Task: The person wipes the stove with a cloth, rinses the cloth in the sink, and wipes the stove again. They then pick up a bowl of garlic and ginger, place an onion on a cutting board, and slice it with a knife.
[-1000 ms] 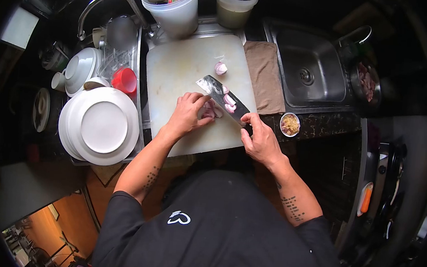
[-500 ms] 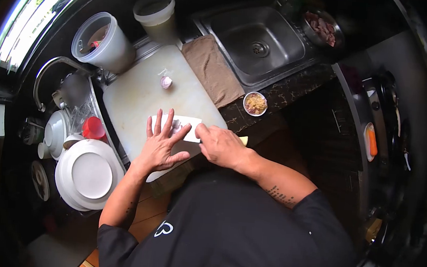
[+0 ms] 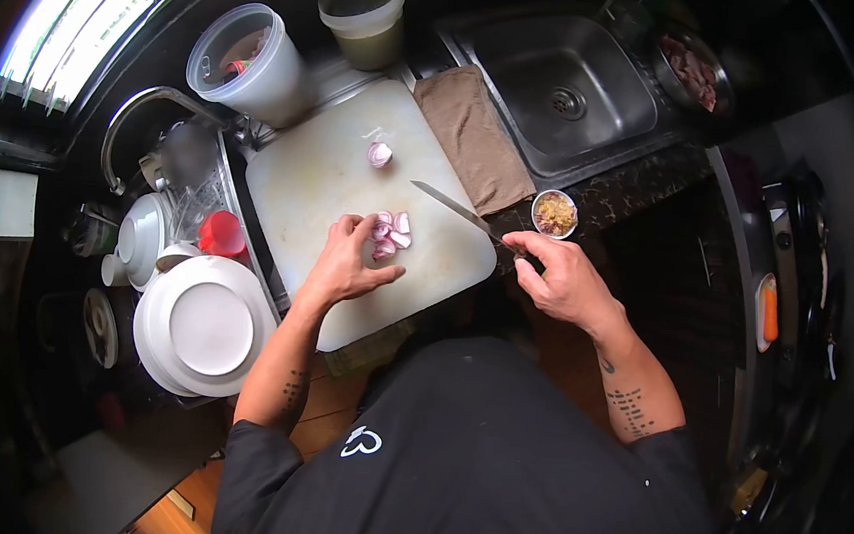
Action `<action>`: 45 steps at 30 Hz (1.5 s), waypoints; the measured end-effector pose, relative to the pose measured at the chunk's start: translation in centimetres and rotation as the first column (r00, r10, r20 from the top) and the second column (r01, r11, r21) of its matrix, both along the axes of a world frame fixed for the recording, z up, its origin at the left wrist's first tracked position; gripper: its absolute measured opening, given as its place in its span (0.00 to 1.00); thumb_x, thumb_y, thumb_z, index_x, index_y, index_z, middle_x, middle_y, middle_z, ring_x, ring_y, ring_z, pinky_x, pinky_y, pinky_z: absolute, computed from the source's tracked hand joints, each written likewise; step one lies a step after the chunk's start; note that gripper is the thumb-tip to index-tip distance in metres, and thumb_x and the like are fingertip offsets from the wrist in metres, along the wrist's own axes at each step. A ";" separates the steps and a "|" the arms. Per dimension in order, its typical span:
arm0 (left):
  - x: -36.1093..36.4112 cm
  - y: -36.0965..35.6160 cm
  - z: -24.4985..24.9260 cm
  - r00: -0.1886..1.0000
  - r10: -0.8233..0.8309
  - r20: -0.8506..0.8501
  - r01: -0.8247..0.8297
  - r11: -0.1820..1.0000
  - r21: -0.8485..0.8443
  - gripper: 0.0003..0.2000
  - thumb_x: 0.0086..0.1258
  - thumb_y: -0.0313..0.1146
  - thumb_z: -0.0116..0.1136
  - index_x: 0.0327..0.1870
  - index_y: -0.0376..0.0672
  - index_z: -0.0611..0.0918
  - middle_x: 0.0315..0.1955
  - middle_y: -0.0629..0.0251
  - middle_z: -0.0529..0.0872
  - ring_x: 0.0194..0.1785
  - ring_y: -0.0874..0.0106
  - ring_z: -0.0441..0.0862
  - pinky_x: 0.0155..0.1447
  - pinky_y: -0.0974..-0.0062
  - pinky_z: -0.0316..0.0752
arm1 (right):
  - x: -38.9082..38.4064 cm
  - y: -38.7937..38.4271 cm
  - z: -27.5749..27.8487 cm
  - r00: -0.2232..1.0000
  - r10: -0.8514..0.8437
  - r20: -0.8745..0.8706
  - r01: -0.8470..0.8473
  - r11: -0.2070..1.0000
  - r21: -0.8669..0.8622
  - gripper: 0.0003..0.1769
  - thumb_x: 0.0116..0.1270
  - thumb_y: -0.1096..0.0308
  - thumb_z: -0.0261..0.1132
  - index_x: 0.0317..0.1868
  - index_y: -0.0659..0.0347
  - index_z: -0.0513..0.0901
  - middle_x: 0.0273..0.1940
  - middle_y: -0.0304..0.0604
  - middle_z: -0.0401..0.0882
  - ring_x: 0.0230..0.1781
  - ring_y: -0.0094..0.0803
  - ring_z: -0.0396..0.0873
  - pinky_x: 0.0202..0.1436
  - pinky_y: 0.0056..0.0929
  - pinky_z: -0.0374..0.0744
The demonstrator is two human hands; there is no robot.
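Note:
Several cut pieces of red onion [image 3: 390, 234] lie in a small cluster on the white cutting board [image 3: 303, 187]. My left hand [image 3: 349, 261] is beside them, fingertips bent at their left edge and thumb spread away. My right hand [image 3: 559, 277] grips a knife [image 3: 452, 204] over the board's right edge. Its blade points up and left, and the handle is mostly covered by my fingers. Farther up the board sits another piece of red onion [image 3: 380, 155], apart from the cluster.
A small bowl of chopped food [image 3: 554, 215] stands just above my right hand. Beyond are a brown cloth [image 3: 472, 135], a sink [image 3: 596, 100] and a bowl of meat [image 3: 690, 75]. Plastic tubs [image 3: 252, 63] stand behind the board; stacked white plates [image 3: 206, 330] are left.
The knife has turned from flat over the onion to slanting at the right. My right hand moved right, off the onion. My left hand went from spread flat to bent beside the now uncovered pieces.

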State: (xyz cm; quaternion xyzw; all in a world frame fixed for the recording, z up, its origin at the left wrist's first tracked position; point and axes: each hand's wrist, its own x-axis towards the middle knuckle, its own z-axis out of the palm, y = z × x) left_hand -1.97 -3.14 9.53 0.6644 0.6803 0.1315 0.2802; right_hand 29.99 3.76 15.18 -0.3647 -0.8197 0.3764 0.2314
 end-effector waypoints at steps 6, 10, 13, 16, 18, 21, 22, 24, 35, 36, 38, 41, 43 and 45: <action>2.0 -1.7 -0.9 0.904 0.269 0.331 -0.253 0.963 -0.091 0.48 0.50 0.43 0.77 0.71 0.30 0.64 0.61 0.43 0.70 0.67 0.51 0.68 0.70 0.59 0.68 | -4.5 -0.7 -5.0 0.997 0.049 0.066 -0.057 0.992 0.113 0.16 0.63 0.73 0.61 0.51 0.66 0.81 0.40 0.53 0.83 0.39 0.50 0.83 0.45 0.40 0.81; 1.7 -3.0 -2.2 0.953 0.274 0.130 -0.285 0.955 0.081 0.51 0.48 0.42 0.79 0.71 0.29 0.62 0.64 0.43 0.67 0.68 0.50 0.66 0.71 0.59 0.66 | -4.4 -1.8 -4.2 0.986 0.153 0.068 -0.154 0.988 0.013 0.16 0.64 0.73 0.61 0.52 0.65 0.81 0.40 0.53 0.84 0.39 0.49 0.84 0.44 0.39 0.81; 2.1 -2.4 -2.5 0.970 0.235 0.065 -0.242 0.960 0.140 0.52 0.46 0.42 0.80 0.71 0.30 0.62 0.64 0.45 0.67 0.68 0.49 0.64 0.72 0.56 0.63 | -3.7 -0.6 -3.4 0.998 0.042 -0.042 -0.044 0.998 -0.049 0.15 0.64 0.73 0.60 0.51 0.67 0.81 0.45 0.54 0.85 0.44 0.46 0.86 0.49 0.36 0.83; 2.8 -0.6 -2.8 0.992 0.108 -0.061 -0.090 0.963 0.253 0.45 0.45 0.43 0.78 0.68 0.37 0.71 0.63 0.50 0.70 0.65 0.51 0.66 0.70 0.53 0.60 | -3.4 0.8 -3.1 1.000 -0.014 -0.024 0.013 1.000 -0.018 0.15 0.63 0.73 0.60 0.50 0.67 0.81 0.45 0.54 0.85 0.47 0.46 0.85 0.52 0.36 0.82; 2.7 0.1 -3.1 0.998 0.055 -0.029 -0.048 0.980 0.193 0.41 0.48 0.43 0.78 0.65 0.39 0.74 0.61 0.50 0.73 0.64 0.51 0.67 0.69 0.53 0.64 | -3.5 0.6 -3.2 0.999 -0.030 -0.028 0.030 0.999 0.013 0.16 0.63 0.73 0.61 0.51 0.67 0.81 0.45 0.54 0.85 0.46 0.46 0.85 0.51 0.37 0.82; 3.7 -0.2 -2.6 0.998 0.023 0.051 -0.035 0.970 0.239 0.38 0.49 0.43 0.77 0.64 0.40 0.76 0.61 0.49 0.73 0.63 0.50 0.69 0.68 0.51 0.64 | -4.0 -0.6 -3.5 0.996 -0.061 -0.060 0.059 0.998 -0.028 0.16 0.63 0.73 0.61 0.52 0.66 0.81 0.45 0.54 0.85 0.46 0.46 0.85 0.51 0.37 0.82; 4.1 -0.3 -2.0 0.996 0.060 0.063 -0.074 0.962 0.263 0.37 0.49 0.43 0.77 0.64 0.42 0.76 0.61 0.49 0.73 0.63 0.50 0.69 0.67 0.50 0.64 | -4.2 -1.1 -3.7 0.993 -0.080 -0.091 0.077 0.996 -0.040 0.16 0.63 0.73 0.62 0.52 0.66 0.80 0.45 0.54 0.85 0.46 0.46 0.85 0.51 0.37 0.82; 4.6 -0.1 -1.8 1.000 -0.001 0.002 0.000 0.933 0.361 0.36 0.50 0.43 0.76 0.64 0.43 0.77 0.61 0.48 0.73 0.65 0.50 0.68 0.69 0.49 0.63 | -4.4 -1.9 -4.4 0.978 -0.107 -0.178 0.100 0.994 -0.047 0.16 0.63 0.73 0.62 0.52 0.66 0.80 0.44 0.54 0.84 0.45 0.46 0.85 0.51 0.38 0.82; 4.9 0.8 -6.7 0.999 0.007 -0.031 0.012 0.811 0.585 0.08 0.59 0.27 0.69 0.39 0.41 0.84 0.48 0.57 0.84 0.57 0.56 0.79 0.62 0.59 0.71 | -2.5 -2.5 -4.4 0.955 -0.227 -0.192 0.209 0.972 -0.107 0.18 0.65 0.72 0.63 0.56 0.65 0.77 0.33 0.50 0.82 0.32 0.38 0.83 0.40 0.34 0.80; 5.1 0.6 -6.7 0.998 0.069 0.006 -0.060 0.822 0.567 0.09 0.58 0.28 0.70 0.39 0.41 0.84 0.48 0.57 0.84 0.56 0.56 0.78 0.60 0.60 0.72 | -2.8 -2.6 -4.7 0.951 -0.228 -0.210 0.210 0.972 -0.103 0.19 0.66 0.71 0.62 0.56 0.65 0.76 0.32 0.49 0.81 0.31 0.37 0.83 0.39 0.34 0.80; 5.2 -0.6 -6.1 0.985 0.160 0.062 -0.169 0.837 0.520 0.13 0.57 0.31 0.72 0.42 0.40 0.84 0.49 0.56 0.83 0.56 0.55 0.78 0.59 0.60 0.73 | -3.1 -2.7 -3.0 0.974 -0.182 -0.135 0.152 0.967 -0.205 0.18 0.67 0.71 0.60 0.56 0.67 0.75 0.37 0.57 0.83 0.37 0.49 0.84 0.43 0.40 0.80; 5.1 -1.6 -2.9 0.976 0.194 0.102 -0.219 0.837 0.501 0.20 0.56 0.33 0.74 0.49 0.40 0.82 0.53 0.55 0.82 0.60 0.54 0.77 0.62 0.60 0.74 | -4.5 -2.8 -3.4 0.991 -0.068 -0.116 0.048 0.985 -0.164 0.18 0.69 0.73 0.59 0.58 0.68 0.74 0.36 0.57 0.82 0.35 0.48 0.84 0.41 0.40 0.81; 3.8 -2.2 -2.1 0.976 0.177 0.126 -0.217 0.830 0.514 0.23 0.56 0.33 0.74 0.54 0.41 0.81 0.55 0.55 0.81 0.62 0.53 0.76 0.63 0.61 0.75 | -5.9 -2.6 -3.9 0.994 -0.008 -0.111 -0.002 0.996 -0.086 0.18 0.70 0.73 0.58 0.59 0.68 0.74 0.36 0.56 0.82 0.34 0.47 0.83 0.41 0.39 0.81; 1.6 -3.1 -2.1 0.983 0.021 0.185 -0.102 0.891 0.442 0.26 0.55 0.33 0.74 0.57 0.43 0.79 0.58 0.54 0.79 0.62 0.52 0.76 0.65 0.61 0.74 | -7.8 -2.6 -4.2 0.999 0.027 0.039 -0.034 0.985 0.170 0.13 0.70 0.71 0.56 0.52 0.69 0.75 0.35 0.61 0.83 0.36 0.57 0.83 0.41 0.48 0.81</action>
